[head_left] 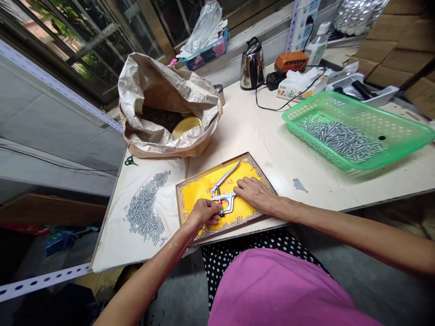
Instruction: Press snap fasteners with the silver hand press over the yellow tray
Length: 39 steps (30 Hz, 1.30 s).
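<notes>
A silver hand-press plier [224, 199] with a long lever lies over a yellow board [195, 194] set in a shallow brown tray. My left hand [205, 212] is closed at the plier's lower end, thumb and fingers pinched together beside its dark tip. Whatever small thing sits in that pinch is hidden. My right hand [256, 194] rests over the right side of the board, fingers curled onto the plier's frame where its handle runs under them. Small metal pins [238, 221] line the tray's edges.
A heap of pins [144, 210] lies on white cloth at left, with green scissors [130, 160] above it. Behind stands an open paper sack [200, 147] holding dark pieces and a yellow bowl. A green basket [340, 160] of pins and a steel kettle [252, 65] stand on the table.
</notes>
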### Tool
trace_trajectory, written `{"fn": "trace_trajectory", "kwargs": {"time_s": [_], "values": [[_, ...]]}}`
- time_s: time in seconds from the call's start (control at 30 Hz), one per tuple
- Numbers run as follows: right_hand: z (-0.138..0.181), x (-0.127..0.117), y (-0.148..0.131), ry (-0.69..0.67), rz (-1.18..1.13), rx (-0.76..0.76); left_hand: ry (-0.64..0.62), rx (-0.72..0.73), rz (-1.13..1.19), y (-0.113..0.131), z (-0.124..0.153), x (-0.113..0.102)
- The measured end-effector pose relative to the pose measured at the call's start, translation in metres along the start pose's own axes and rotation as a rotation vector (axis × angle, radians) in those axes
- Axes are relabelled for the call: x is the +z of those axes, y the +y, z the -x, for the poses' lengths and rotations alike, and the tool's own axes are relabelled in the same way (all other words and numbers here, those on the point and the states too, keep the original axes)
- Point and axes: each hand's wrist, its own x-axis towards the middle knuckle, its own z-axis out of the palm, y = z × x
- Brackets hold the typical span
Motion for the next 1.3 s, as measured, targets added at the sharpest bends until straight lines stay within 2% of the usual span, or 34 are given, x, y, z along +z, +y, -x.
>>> {"fn": "trace_trajectory", "kwargs": {"time_s": [0.17, 0.33, 0.5, 0.57, 0.63, 0.73, 0.8, 0.87, 1.03, 1.3], "values": [[-0.012, -0.007, 0.023, 0.047, -0.021, -0.052, -0.001, -0.009, -0.017, 0.000, 0.001, 0.001], [-0.030, -0.014, 0.050, -0.067, -0.007, -0.055, 0.008, -0.009, 0.003, -0.002, -0.001, 0.002], [-0.037, -0.016, 0.053, -0.057, 0.024, -0.086, 0.021, 0.000, 0.021, -0.006, -0.001, 0.002], [-0.035, -0.017, 0.051, -0.035, 0.035, -0.086, 0.039, 0.013, -0.053, -0.009, 0.001, 0.002], [-0.031, -0.020, 0.046, -0.037, 0.037, -0.081, 0.151, 0.126, -0.239, -0.012, 0.004, 0.004], [-0.024, -0.028, 0.034, -0.049, 0.018, -0.067, 0.409, 0.523, -0.581, -0.012, 0.005, 0.011], [-0.021, -0.034, 0.023, -0.019, 0.004, -0.060, 0.443, 0.800, -0.739, -0.008, 0.000, 0.017], [-0.020, -0.037, 0.014, 0.020, -0.005, -0.050, 0.376, 0.966, -0.838, -0.002, -0.011, 0.022], [-0.017, -0.030, 0.008, -0.023, -0.040, -0.041, 0.245, 0.988, -0.954, 0.007, -0.030, 0.024], [-0.015, -0.026, 0.005, 0.022, 0.100, -0.040, 0.353, 0.958, -0.980, 0.008, -0.026, 0.023]]}}
